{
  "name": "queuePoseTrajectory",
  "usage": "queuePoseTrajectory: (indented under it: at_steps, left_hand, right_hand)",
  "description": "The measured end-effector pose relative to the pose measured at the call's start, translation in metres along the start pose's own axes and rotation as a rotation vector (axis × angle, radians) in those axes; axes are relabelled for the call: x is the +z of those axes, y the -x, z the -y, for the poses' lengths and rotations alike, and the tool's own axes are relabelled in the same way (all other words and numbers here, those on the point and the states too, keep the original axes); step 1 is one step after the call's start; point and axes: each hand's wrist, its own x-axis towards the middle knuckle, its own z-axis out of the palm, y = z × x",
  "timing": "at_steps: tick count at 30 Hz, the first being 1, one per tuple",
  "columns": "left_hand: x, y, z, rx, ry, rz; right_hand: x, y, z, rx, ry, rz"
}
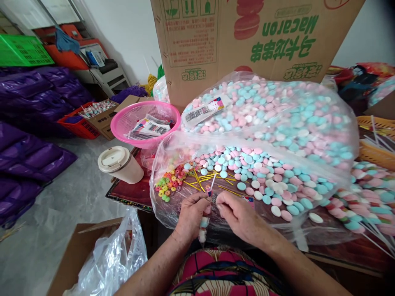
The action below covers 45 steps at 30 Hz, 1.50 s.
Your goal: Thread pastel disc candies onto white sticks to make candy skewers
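Observation:
My left hand (191, 213) is closed around the upper part of a wrapped candy skewer (203, 230). Its white stick (213, 181) points up past the fingers, and its pastel candies hang below the hand in clear wrapping. Close beside it, my right hand (236, 211) pinches near the printed top of the wrapper; what lies between those fingertips is too small to make out. Gold twist ties (210, 177) lie scattered just beyond both hands. A printed wrapper (248, 200) lies partly behind the right hand. Flat pastel candies (262, 185) spread out from the large clear bag (277, 139).
Ring-shaped candies (169, 181) lie at left. A pink basket (115, 123) holds printed wrappers, near a lidded cup (131, 166) at the table edge. Finished-looking candy skewers (367, 193) pile up at right. A cardboard box (191, 49) stands behind; a plastic-lined carton (68, 259) sits below left.

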Motion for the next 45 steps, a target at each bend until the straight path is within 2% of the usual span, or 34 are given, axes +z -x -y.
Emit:
queuePoseTrajectory:
  at_steps: [4,11,16,20,23,25,27,29,32,34,36,38,41,43,45]
  left_hand:
    - [0.001,0.004,0.003,0.030,-0.072,0.042]
    - [0.001,0.007,0.010,-0.009,-0.049,0.117]
    - [-0.004,0.013,0.009,-0.002,-0.120,0.174]
    - [-0.004,0.018,0.005,0.068,-0.193,0.208]
    - [-0.002,0.019,0.002,0.034,-0.107,0.199]
    - [-0.003,0.018,0.000,-0.064,0.022,0.230]
    - [-0.005,0.015,-0.002,-0.213,0.129,0.326]
    - [-0.007,0.012,-0.005,-0.342,0.183,0.457]
    - [-0.006,0.010,-0.009,-0.392,0.229,0.599]
    - [-0.001,0.010,-0.011,-0.355,0.287,0.559]
    - [0.006,0.010,-0.012,-0.279,0.356,0.416]
    - [0.015,0.010,-0.013,-0.179,0.399,0.257]
    - [0.024,0.011,-0.016,-0.065,0.378,0.136]
    - [0.027,0.012,-0.016,-0.011,0.294,0.133]
    - [0.027,0.015,-0.014,0.100,0.144,0.125]
  right_hand:
    - [0.016,-0.002,-0.003,0.067,-0.073,-0.069]
    - [0.018,-0.002,-0.014,0.245,-0.249,0.026]
    - [0.016,-0.001,-0.009,0.243,-0.210,0.081]
    - [0.021,0.002,-0.009,0.166,-0.105,0.001]
    - [0.022,0.005,-0.011,0.236,-0.184,-0.089]
    - [0.017,0.007,-0.011,0.261,-0.260,-0.063]
    - [0.008,0.008,-0.008,0.164,-0.257,0.015]
    - [-0.003,0.008,-0.002,0.003,-0.244,0.101]
    - [-0.015,0.003,0.003,-0.131,-0.310,0.218]
    - [-0.015,0.000,0.002,-0.069,-0.288,0.194]
    - [-0.007,-0.002,-0.001,0.035,-0.178,0.037]
    - [0.004,-0.001,-0.003,0.074,-0.066,-0.156]
    - [0.017,0.003,-0.003,-0.025,0.022,-0.304]
    - [0.016,0.004,-0.002,-0.130,0.126,-0.320]
    - [0.008,0.002,-0.002,-0.205,0.300,-0.331]
